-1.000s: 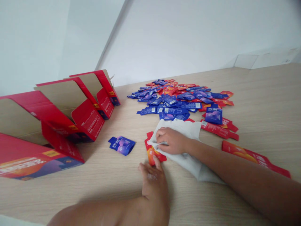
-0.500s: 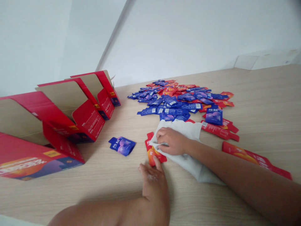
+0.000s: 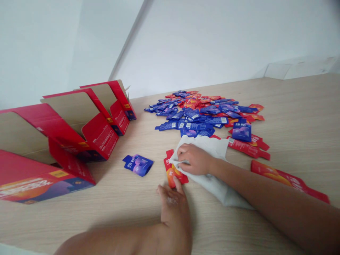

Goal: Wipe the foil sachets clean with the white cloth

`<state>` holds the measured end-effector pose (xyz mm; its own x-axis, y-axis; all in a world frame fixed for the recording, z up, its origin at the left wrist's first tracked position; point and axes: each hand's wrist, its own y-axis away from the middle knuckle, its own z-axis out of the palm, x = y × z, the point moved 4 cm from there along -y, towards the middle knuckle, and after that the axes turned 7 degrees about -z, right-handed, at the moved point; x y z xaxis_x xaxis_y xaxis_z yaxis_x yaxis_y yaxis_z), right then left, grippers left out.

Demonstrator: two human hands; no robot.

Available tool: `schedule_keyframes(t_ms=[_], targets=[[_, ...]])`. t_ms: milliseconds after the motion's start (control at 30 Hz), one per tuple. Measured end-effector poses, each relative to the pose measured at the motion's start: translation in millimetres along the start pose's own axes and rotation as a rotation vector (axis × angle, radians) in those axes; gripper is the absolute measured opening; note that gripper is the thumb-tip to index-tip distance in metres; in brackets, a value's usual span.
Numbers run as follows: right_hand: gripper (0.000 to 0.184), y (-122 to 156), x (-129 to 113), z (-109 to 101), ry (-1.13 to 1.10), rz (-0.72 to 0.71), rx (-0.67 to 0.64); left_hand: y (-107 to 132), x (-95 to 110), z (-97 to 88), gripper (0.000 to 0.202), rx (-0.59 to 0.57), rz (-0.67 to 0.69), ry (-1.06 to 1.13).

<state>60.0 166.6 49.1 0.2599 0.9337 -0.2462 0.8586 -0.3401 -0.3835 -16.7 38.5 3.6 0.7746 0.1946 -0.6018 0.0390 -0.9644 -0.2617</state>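
Note:
My right hand (image 3: 196, 159) presses a white cloth (image 3: 212, 147) onto a red-and-orange sachet (image 3: 172, 173), whose top end and lower part show beyond the cloth's edge. The fingertips of my left hand (image 3: 172, 207) rest on that sachet's lower edge and hold it against the table. A blue sachet (image 3: 138, 165) lies apart, left of my hands. Behind the cloth spreads a heap of blue and red sachets (image 3: 204, 115). A long red sachet (image 3: 287, 180) lies flat under my right forearm's far side.
Several open red cartons (image 3: 101, 136) with tan cardboard insides stand along the left of the light wood table (image 3: 265, 226). Behind the table rises a white wall (image 3: 212, 42).
My hands, the cloth and the sachets keep their places. Only the view has shifted very slightly.

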Motion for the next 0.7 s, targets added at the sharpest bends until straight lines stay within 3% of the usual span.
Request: schedule_keyframes(t_ms=[200, 467, 700], targets=[[0.011, -0.9, -11.6, 0.2, -0.059, -0.11, 0.009, -0.9, -2.4, 0.2, 0.05, 0.012, 0.008, 0.013], [0.017, -0.5, -0.6, -0.5, 0.006, -0.003, -0.008, 0.0, 1.4, 4.6, 0.05, -0.01, -0.054, 0.182], [0.011, -1.2, -12.7, 1.6, -0.069, -0.122, -0.001, -1.2, -2.1, 0.3, 0.05, 0.009, -0.003, 0.029]])
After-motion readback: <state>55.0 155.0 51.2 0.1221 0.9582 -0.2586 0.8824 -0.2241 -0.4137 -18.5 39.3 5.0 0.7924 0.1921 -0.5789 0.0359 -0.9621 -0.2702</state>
